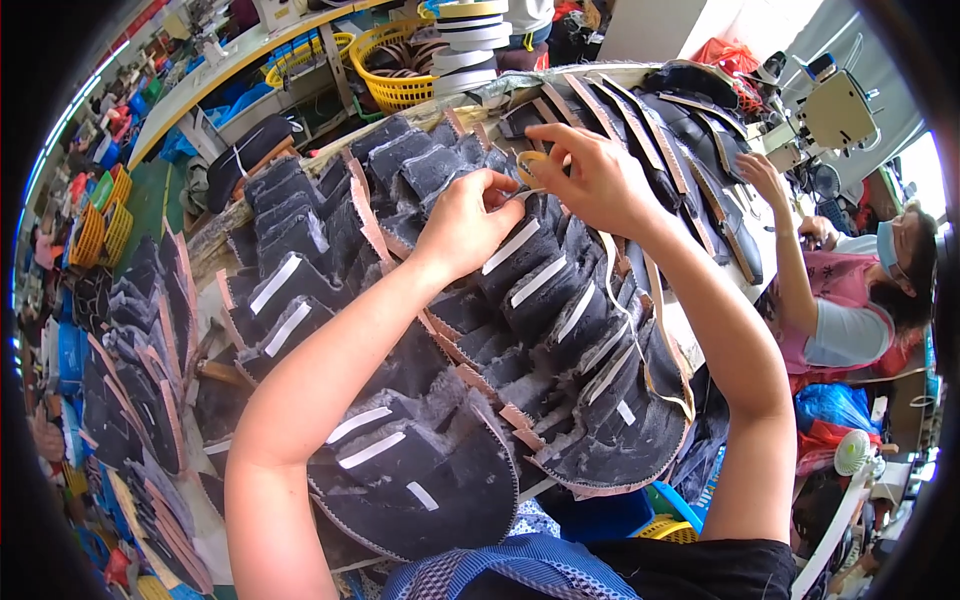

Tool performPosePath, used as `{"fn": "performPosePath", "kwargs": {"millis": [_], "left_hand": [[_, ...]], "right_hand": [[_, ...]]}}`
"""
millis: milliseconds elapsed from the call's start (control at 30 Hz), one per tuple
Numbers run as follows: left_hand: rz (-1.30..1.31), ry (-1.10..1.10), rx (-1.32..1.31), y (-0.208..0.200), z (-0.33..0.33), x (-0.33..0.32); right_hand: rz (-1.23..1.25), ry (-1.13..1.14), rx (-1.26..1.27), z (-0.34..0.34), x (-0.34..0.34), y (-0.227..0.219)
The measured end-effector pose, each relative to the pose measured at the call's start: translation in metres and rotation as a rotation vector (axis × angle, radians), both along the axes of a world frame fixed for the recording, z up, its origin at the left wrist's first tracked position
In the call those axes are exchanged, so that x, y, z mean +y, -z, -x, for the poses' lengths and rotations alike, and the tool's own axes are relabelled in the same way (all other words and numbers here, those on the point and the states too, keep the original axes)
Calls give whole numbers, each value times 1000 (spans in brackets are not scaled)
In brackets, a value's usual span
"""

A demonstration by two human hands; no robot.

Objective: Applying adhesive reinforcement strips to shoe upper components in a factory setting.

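Over rows of overlapping dark shoe uppers [600, 455] with fuzzy grey lining and pinkish edges, my two hands are close together. The fingers of my left hand [462, 225] pinch the end of a narrow pale tape [534, 168]. My right hand [598, 182] is closed on the same tape, which loops up by its thumb and forefinger. A long cream strip [612, 290] trails below my right wrist across the uppers. Short white strips [512, 246] are stuck on many of the pieces. The exact fingertip contact is partly hidden.
More dark uppers [140, 380] lie stacked at the left. Beyond the table's far edge stand a yellow basket [395, 70] and a pile of tape rolls [470, 40]. At the right, a co-worker in a pink apron [800, 320] reaches toward a sewing machine [835, 110].
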State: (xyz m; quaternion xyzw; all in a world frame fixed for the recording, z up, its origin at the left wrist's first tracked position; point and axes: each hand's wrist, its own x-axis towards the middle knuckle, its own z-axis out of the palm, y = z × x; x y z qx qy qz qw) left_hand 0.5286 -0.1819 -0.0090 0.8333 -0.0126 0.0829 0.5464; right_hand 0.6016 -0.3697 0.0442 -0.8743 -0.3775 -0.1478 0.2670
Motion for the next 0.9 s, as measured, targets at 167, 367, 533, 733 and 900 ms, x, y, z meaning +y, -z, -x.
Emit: {"fn": "performPosePath", "kwargs": {"millis": [167,367,533,733,900], "left_hand": [[0,42,-110,4,0,3],[-304,13,-333,-11,11,-6],[-519,-45,-77,-21,11,11],[-451,210,-882,-103,44,-51],[-199,482,-521,-161,73,-124]], "right_hand": [[97,-117,37,10,-2,-8],[178,91,-323,-15,-10,14],[-387,64,462,-6,-60,-16],[-422,-87,577,63,-121,-77],[-305,-22,314,153,-167,-130]]}}
